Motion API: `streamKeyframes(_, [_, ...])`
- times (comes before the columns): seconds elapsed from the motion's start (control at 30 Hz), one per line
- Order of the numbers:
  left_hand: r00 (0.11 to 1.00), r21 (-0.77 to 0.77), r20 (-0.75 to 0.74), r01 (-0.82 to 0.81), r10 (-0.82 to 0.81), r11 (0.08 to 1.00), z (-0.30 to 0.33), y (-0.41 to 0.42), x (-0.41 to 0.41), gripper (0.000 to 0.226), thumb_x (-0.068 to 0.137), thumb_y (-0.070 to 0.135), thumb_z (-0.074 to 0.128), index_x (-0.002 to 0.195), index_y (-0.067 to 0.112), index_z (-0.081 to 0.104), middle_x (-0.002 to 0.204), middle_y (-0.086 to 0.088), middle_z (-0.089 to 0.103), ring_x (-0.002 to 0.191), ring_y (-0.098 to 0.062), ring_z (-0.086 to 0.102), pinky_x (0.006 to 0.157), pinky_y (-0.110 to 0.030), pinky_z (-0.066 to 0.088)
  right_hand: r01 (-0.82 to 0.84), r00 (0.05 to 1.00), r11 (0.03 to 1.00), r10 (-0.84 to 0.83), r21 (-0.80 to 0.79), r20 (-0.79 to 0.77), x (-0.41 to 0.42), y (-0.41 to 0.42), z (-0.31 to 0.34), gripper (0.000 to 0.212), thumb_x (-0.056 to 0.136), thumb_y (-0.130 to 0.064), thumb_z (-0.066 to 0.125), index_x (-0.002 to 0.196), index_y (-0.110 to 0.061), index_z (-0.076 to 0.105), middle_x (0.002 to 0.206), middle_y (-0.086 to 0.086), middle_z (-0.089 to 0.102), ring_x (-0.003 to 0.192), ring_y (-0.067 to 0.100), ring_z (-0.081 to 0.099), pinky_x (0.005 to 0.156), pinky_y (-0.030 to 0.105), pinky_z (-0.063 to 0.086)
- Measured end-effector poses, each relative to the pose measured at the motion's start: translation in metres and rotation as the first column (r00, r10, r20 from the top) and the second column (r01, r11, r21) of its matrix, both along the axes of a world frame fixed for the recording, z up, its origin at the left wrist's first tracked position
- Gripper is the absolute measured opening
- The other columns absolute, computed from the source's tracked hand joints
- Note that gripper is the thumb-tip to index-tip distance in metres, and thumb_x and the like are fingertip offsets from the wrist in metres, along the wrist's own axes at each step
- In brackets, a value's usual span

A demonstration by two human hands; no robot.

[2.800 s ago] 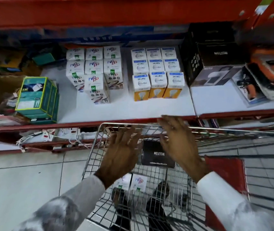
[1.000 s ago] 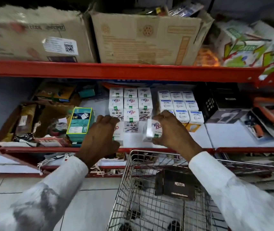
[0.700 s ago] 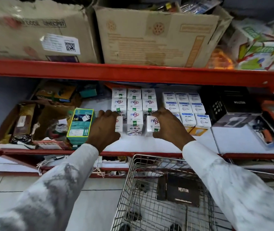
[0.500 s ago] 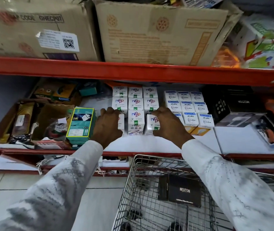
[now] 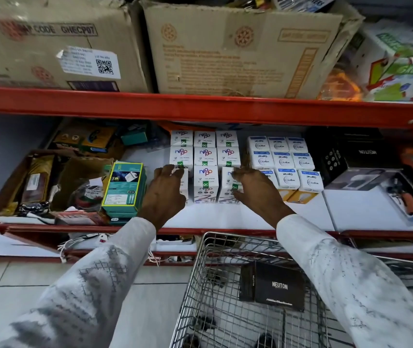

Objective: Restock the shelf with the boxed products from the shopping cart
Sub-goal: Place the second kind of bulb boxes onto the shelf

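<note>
Three rows of white Nippo boxes [image 5: 206, 183] stand on the white shelf [image 5: 225, 216]. My left hand [image 5: 165, 194] is curled over the front-left Nippo box [image 5: 185, 183], which it mostly hides. My right hand [image 5: 257, 190] grips the front-right Nippo box [image 5: 226, 189], fingers on top and thumb on its front face. Both boxes stand upright on either side of the front middle box. Below my arms is the wire shopping cart [image 5: 200, 272], with a black NEUTON box [image 5: 275, 288] inside it.
White Wipro bulb boxes [image 5: 287, 178] stand just right of my right hand. A green charger box [image 5: 125, 184] and cluttered cartons lie to the left, black boxes [image 5: 361, 156] to the right. Large cardboard cartons [image 5: 238, 46] sit on the red upper shelf [image 5: 200, 108].
Both hands came up from the cart with a white box each. They pushed the boxes back along the shelf into the front row, either side of the middle box.
</note>
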State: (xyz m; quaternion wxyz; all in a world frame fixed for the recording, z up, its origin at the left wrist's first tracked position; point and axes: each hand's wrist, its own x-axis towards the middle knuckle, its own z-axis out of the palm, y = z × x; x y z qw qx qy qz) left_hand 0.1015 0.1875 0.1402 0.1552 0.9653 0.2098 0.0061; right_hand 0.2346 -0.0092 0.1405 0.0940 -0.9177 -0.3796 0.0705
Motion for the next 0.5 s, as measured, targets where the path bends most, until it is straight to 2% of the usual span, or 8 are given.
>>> streamKeyframes(0.13, [0.999, 0.139, 0.015, 0.046, -0.048, 0.989, 0.005, -0.024, -0.020, 0.078, 0.074, 0.023, 0.065, 0.146, 0.019, 0.037, 0.156, -0.013, 0.033, 0.141, -0.041, 0.025, 0.111, -0.058, 0.034, -0.061, 0.998, 0.997, 0.061, 0.038, 0.006, -0.012, -0.016, 0.001, 0.065, 0.084, -0.020, 0.071, 0.144, -0.016, 0.047, 0.154, 0.001, 0.044, 0.142, 0.024, 0.040, 0.111, 0.041, 0.043])
streamKeyframes(0.27, [0.985, 0.268, 0.030, 0.156, -0.170, 0.951, 0.002, -0.070, -0.050, 0.085, 0.077, 0.040, 0.062, 0.152, 0.021, 0.027, 0.164, -0.017, 0.010, 0.149, -0.046, 0.005, 0.115, -0.070, 0.015, -0.083, 0.986, 0.996, 0.077, 0.029, 0.150, -0.046, -0.056, -0.005, 0.071, 0.085, -0.028, 0.065, 0.150, -0.019, 0.038, 0.158, 0.003, 0.036, 0.149, 0.027, 0.028, 0.119, 0.041, 0.031])
streamKeyframes(0.43, [0.948, 0.280, 0.063, 0.283, -0.311, 0.917, -0.019, -0.126, -0.073, 0.089, 0.071, 0.044, 0.069, 0.149, 0.020, 0.034, 0.162, -0.020, 0.016, 0.148, -0.048, 0.009, 0.111, -0.075, 0.018, 0.051, 0.983, 0.998, -0.058, 0.044, 0.174, -0.100, -0.133, -0.029, 0.072, 0.085, -0.030, 0.060, 0.151, -0.020, 0.035, 0.162, 0.010, 0.027, 0.149, 0.036, 0.022, 0.119, 0.050, 0.029])
streamKeyframes(0.5, [0.926, 0.262, 0.054, 0.348, -0.374, 0.900, -0.031, -0.150, -0.076, 0.085, 0.075, 0.048, 0.065, 0.149, 0.020, 0.035, 0.161, -0.021, 0.019, 0.147, -0.049, 0.011, 0.110, -0.074, 0.022, 0.126, 0.981, 0.992, -0.128, 0.023, 0.149, -0.115, -0.166, -0.045, 0.071, 0.085, -0.031, 0.059, 0.151, -0.022, 0.034, 0.162, 0.010, 0.027, 0.149, 0.036, 0.022, 0.119, 0.051, 0.026])
